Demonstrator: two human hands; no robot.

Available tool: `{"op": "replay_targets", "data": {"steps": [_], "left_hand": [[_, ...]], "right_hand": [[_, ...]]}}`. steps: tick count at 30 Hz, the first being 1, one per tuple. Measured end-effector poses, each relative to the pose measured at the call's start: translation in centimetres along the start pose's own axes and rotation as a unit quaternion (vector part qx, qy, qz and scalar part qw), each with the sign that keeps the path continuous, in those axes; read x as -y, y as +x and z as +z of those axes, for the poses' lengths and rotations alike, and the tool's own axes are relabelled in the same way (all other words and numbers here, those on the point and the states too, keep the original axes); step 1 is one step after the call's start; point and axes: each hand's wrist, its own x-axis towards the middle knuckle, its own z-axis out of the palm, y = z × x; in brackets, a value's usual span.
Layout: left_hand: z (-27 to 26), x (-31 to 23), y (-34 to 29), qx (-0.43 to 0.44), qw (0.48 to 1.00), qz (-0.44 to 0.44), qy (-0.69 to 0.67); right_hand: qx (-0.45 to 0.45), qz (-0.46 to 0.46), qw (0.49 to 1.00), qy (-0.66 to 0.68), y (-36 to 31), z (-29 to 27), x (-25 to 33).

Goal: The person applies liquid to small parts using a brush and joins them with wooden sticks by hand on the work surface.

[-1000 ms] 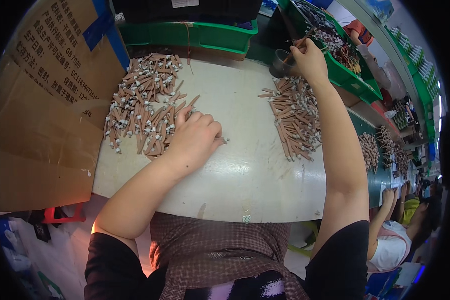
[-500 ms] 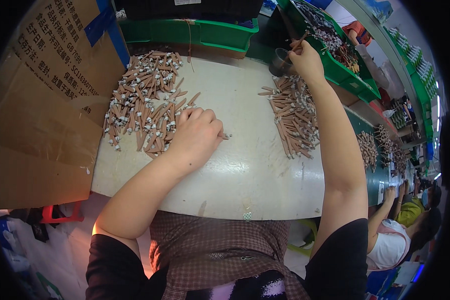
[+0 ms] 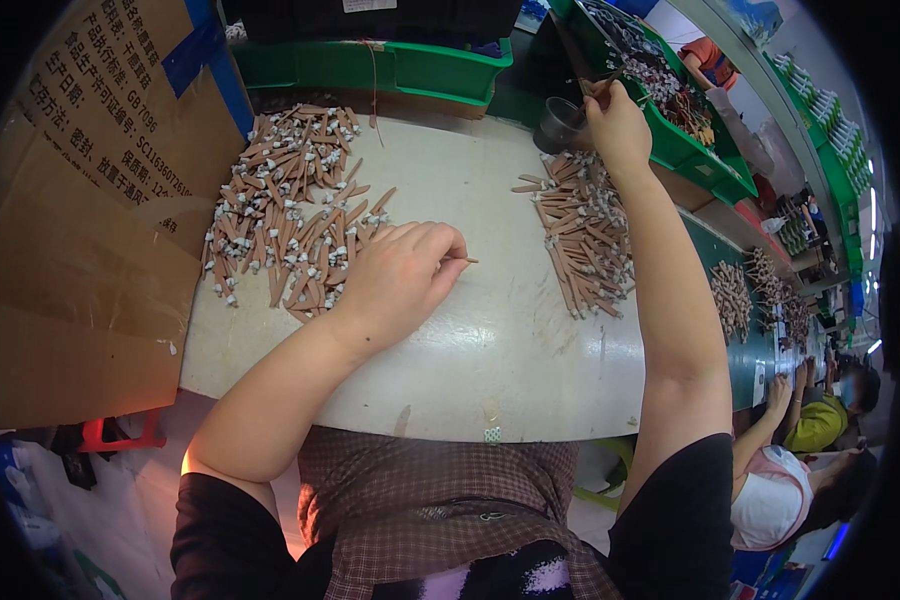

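My left hand (image 3: 405,275) is over the white table, beside the left pile of brown sticks (image 3: 290,210) with whitish lumps on their ends. Its thumb and forefinger pinch a thin brown stick (image 3: 472,261); most of that stick is hidden by the fingers. At the far right, my right hand (image 3: 618,122) is raised with its fingers closed on a slim brown stick-like tool (image 3: 613,76), whose lower end I cannot make out. Just left of that hand stands a dark translucent cup (image 3: 558,125). Below the cup lies a second pile of brown sticks (image 3: 585,235), partly behind my right forearm.
A large cardboard box (image 3: 90,220) walls off the left side. Green bins (image 3: 450,72) line the back, and another green bin (image 3: 725,170) with small parts stands at the far right. Further right, other people sit along a green table (image 3: 715,245) with more stick piles.
My left hand has rolled slightly, its pinched fingertips rising a little to the right with the stick. My right hand has shifted slightly right, away from the cup.
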Motion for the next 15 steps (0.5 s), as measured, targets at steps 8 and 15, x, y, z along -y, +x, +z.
{"op": "replay_targets", "data": {"steps": [8, 15], "left_hand": [[-0.13, 0.32, -0.1, 0.004, 1.0, -0.02, -0.018], [-0.16, 0.59, -0.22, 0.023, 0.998, -0.038, -0.05]], "right_hand": [[0.011, -0.05, 0.999, 0.003, -0.8, -0.47, 0.54], [0.015, -0.062, 0.998, 0.015, -1.01, -0.49, 0.38]]}}
